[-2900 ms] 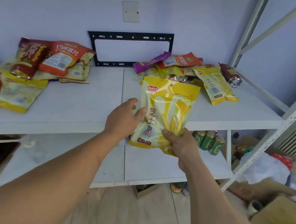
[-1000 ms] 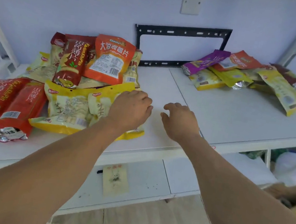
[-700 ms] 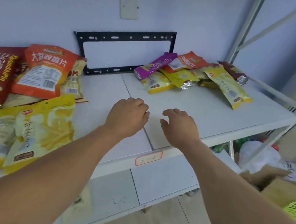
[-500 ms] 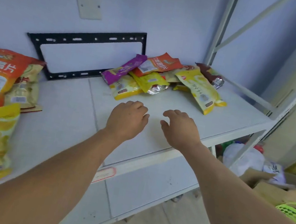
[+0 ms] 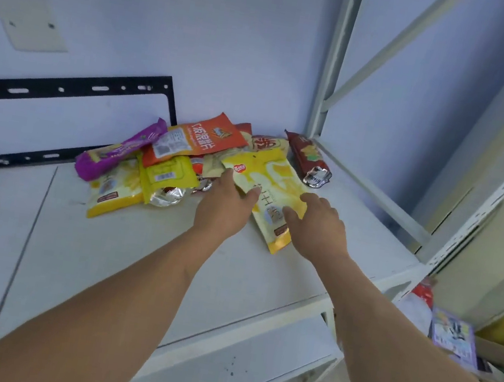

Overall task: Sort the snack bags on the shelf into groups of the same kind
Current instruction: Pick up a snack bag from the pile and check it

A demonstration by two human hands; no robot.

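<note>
A mixed heap of snack bags lies at the back right of the white shelf (image 5: 135,255). In it are a purple bag (image 5: 118,153), an orange bag (image 5: 199,142), a small yellow bag (image 5: 164,173), a larger yellow bag (image 5: 112,191) and a dark red bag (image 5: 308,160). A big yellow bag (image 5: 266,173) lies at the front of the heap. My left hand (image 5: 225,203) rests on its left edge, thumb on top. My right hand (image 5: 314,224) touches its right edge, thumb on the bag's face. Neither hand has lifted it.
A black metal bracket (image 5: 62,88) leans on the wall behind the shelf. The shelf's upright post (image 5: 335,55) and a low side rail (image 5: 376,190) bound the right end. Boxes and packets (image 5: 452,335) lie on the floor at the right.
My head has turned right, away from the sorted bags on the left. Both empty hands have moved forward from the shelf's front onto the big yellow bag.
</note>
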